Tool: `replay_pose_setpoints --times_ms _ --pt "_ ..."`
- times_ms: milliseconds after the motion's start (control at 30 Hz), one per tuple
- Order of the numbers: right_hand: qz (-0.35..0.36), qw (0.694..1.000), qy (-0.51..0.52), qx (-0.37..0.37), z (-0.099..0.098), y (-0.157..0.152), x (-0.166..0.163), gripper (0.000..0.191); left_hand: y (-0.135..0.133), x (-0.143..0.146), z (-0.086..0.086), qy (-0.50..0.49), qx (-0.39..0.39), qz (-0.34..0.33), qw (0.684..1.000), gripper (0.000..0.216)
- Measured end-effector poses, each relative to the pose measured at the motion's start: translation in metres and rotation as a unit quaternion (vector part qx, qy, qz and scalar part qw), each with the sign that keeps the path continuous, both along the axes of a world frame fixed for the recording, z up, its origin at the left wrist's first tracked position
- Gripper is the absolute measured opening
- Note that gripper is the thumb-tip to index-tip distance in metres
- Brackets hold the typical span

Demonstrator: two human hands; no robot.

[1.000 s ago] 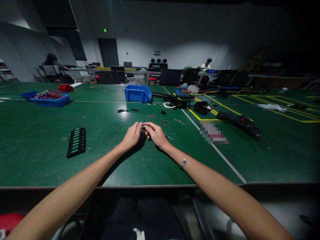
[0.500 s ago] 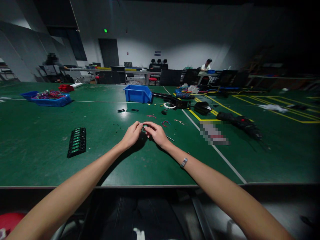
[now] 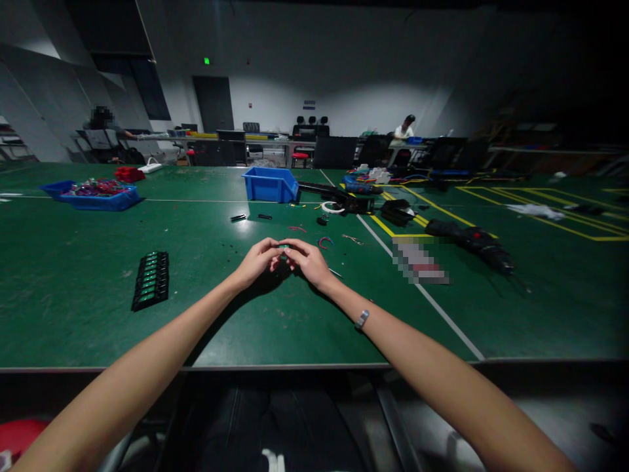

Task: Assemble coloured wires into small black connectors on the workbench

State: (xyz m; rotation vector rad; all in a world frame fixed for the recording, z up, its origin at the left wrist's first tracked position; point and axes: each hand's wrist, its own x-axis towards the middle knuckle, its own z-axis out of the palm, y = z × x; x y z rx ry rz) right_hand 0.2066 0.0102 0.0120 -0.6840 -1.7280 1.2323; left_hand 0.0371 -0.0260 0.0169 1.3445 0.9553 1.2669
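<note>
My left hand [image 3: 256, 261] and my right hand [image 3: 307, 261] meet fingertip to fingertip over the green table [image 3: 73, 314]. Both pinch one small green part [image 3: 284, 248] between them; it is too small to name further. A thin metal tool [image 3: 335, 271] lies on the table just right of my right hand. A black tray of small green parts [image 3: 151, 279] rests to the left of my left forearm. Short red and blue wire pieces [image 3: 324, 242] lie just beyond my hands.
A blue bin [image 3: 270, 184] stands beyond my hands, a flatter blue tray of coloured bits [image 3: 93, 195] at far left. Black tools [image 3: 470, 240] and cables lie to the right along yellow floor-style markings. People sit at desks at the back of the room.
Both hands have lifted slightly and edged away from me, still pinching the small green part. Nothing else has moved.
</note>
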Motion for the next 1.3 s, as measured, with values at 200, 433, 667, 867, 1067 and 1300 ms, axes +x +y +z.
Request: replay_pose_setpoints --times_ms 200,433,667,867,1067,1300 --pt "0.019 0.999 0.002 -0.032 0.0 0.0 0.001 0.036 0.001 0.0 0.0 -0.019 -0.029 -0.003 0.999 0.025" --pt "0.032 0.999 0.003 -0.032 -0.003 0.002 0.002 0.036 0.003 -0.002 -0.002 -0.035 -0.042 -0.013 0.998 0.025" --pt "0.023 0.999 0.0 -0.026 0.001 -0.001 0.002 0.034 0.003 -0.002 -0.003 -0.039 -0.04 -0.018 0.998 0.026" --pt "-0.008 0.999 0.018 -0.033 -0.001 0.001 -0.001 0.037 0.005 -0.002 -0.003 -0.025 -0.035 -0.002 0.999 0.029" --pt "-0.112 0.992 0.007 0.058 -0.005 0.009 0.002 0.027 0.007 -0.002 -0.005 0.012 0.009 0.047 0.999 0.031" --pt "-0.122 0.989 -0.019 0.079 -0.005 0.01 0.004 0.024 0.01 -0.006 -0.012 0.074 0.045 0.063 0.994 0.035"
